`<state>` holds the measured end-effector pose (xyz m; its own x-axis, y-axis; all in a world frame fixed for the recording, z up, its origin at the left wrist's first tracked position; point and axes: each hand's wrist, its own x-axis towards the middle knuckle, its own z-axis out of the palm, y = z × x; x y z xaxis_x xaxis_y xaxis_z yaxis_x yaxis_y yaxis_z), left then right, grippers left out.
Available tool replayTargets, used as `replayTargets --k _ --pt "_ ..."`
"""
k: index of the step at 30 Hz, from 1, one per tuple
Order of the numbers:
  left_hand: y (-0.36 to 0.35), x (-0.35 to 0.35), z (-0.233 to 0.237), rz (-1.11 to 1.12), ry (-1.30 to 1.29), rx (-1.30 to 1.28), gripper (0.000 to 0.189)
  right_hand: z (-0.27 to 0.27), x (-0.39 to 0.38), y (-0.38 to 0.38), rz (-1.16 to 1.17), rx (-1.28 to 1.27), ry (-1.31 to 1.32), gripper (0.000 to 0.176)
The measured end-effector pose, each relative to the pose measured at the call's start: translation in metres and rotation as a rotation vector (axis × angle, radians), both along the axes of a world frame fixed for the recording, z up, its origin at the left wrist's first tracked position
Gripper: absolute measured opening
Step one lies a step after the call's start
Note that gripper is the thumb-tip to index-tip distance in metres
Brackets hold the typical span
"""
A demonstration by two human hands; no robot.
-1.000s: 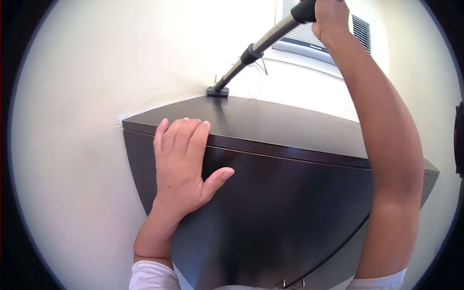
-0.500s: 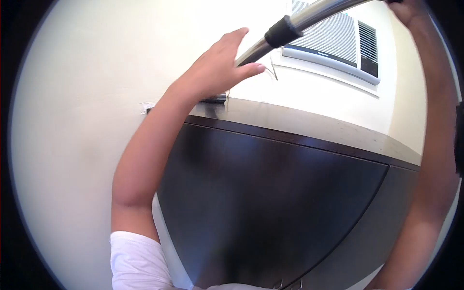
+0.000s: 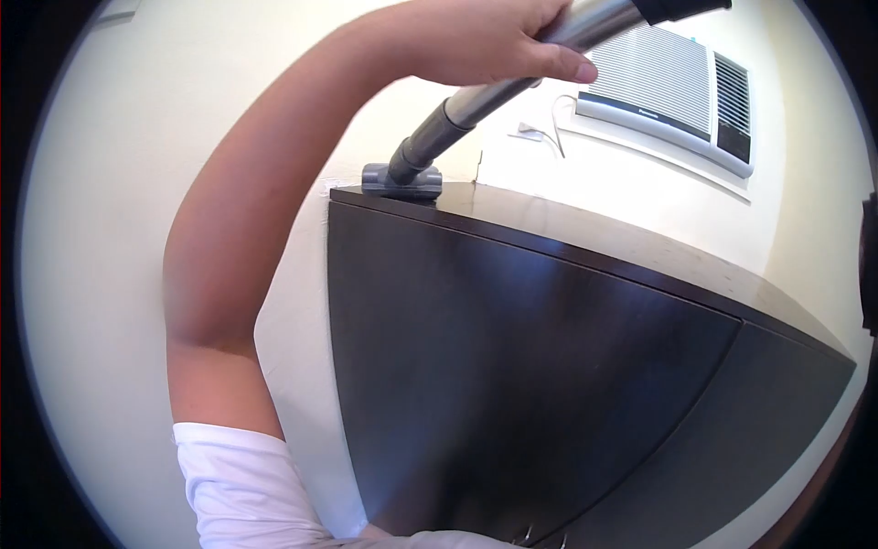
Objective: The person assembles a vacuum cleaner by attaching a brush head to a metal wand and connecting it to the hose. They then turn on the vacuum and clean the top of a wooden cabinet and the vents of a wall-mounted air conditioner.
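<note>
My left hand [image 3: 498, 46] is closed round the metal tube of a vacuum cleaner wand [image 3: 489, 101], its thumb lying along the near side. The wand slants down to the left and ends in a grey vacuum nozzle [image 3: 402, 186]. That nozzle rests on the top of a dark wooden cabinet [image 3: 530, 366], at the left front corner. A black collar [image 3: 668, 7] sits on the wand's upper part at the top edge of the view. My right hand is out of view; only a strip of the right arm shows at the lower right edge.
A window air conditioner [image 3: 649, 82] is set in the back wall above the cabinet. A white cord [image 3: 556, 128] hangs left of it by a wall outlet [image 3: 527, 133]. The pale wall [image 3: 119, 274] stands close on the left.
My left hand has gone from open beside the wand to gripping it, higher and to the right. The nozzle has come into clear view. My right hand has left the frame.
</note>
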<state>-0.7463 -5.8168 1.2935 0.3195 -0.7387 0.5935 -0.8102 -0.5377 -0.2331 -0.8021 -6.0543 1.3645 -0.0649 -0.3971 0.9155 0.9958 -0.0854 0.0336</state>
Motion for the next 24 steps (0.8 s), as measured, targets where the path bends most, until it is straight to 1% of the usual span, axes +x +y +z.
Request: replayTargets --k 2,5,6,8,9,12,15,16,17,18,19,20,21,22,23,24 --pt "-0.004 0.002 0.002 0.024 0.009 -0.056 0.038 -0.007 0.016 -0.002 -0.006 -0.003 0.030 0.032" --pt "0.023 0.021 0.008 0.013 0.074 -0.082 0.037 -0.011 0.018 -0.004 -0.021 -0.018 0.047 0.033" --pt "0.027 0.024 -0.006 -0.023 0.092 -0.083 0.040 -0.010 0.013 -0.004 -0.025 -0.018 0.044 0.033" --pt "0.038 0.049 -0.016 0.021 0.016 -0.222 0.044 0.001 -0.006 -0.002 -0.033 -0.023 0.020 0.033" --pt "0.033 0.045 -0.020 0.026 0.005 -0.264 0.045 0.006 -0.021 -0.007 -0.033 -0.022 0.001 0.033" --pt "0.033 0.040 -0.009 0.063 0.043 -0.155 0.061 0.027 -0.064 -0.021 -0.043 -0.009 -0.050 0.034" --pt "0.021 0.101 -0.026 -0.124 -0.261 -0.316 0.044 0.030 -0.090 -0.023 -0.059 0.014 -0.095 0.034" --pt "0.012 0.097 -0.027 0.000 -0.231 -0.271 0.046 0.032 -0.094 -0.026 -0.058 0.022 -0.091 0.034" --pt "0.001 0.099 -0.032 0.051 -0.187 -0.271 0.048 0.032 -0.094 -0.030 -0.015 0.006 -0.032 0.033" --pt "-0.008 0.103 -0.039 0.097 -0.149 -0.274 0.050 0.009 -0.076 -0.005 -0.074 0.060 -0.108 0.029" --pt "-0.014 0.109 -0.045 0.105 -0.186 -0.261 0.060 0.000 -0.063 -0.002 -0.083 0.042 -0.087 0.028" --pt "-0.017 0.126 -0.060 0.093 -0.372 -0.332 0.051 -0.007 -0.052 -0.001 -0.097 0.026 -0.063 0.026" --pt "-0.003 0.128 -0.066 0.067 -0.369 -0.343 0.052 -0.009 -0.039 0.007 -0.122 0.020 -0.038 0.025" --pt "0.000 0.127 -0.079 0.047 -0.366 -0.360 0.052 -0.006 -0.020 -0.010 -0.099 -0.052 -0.030 0.026" --pt "0.006 0.114 -0.090 0.169 -0.275 -0.320 0.059 -0.002 -0.002 -0.028 -0.077 -0.123 -0.020 0.027" --pt "0.013 0.102 -0.104 0.290 -0.184 -0.280 0.066 -0.008 0.014 -0.023 -0.116 -0.066 0.059 0.030"
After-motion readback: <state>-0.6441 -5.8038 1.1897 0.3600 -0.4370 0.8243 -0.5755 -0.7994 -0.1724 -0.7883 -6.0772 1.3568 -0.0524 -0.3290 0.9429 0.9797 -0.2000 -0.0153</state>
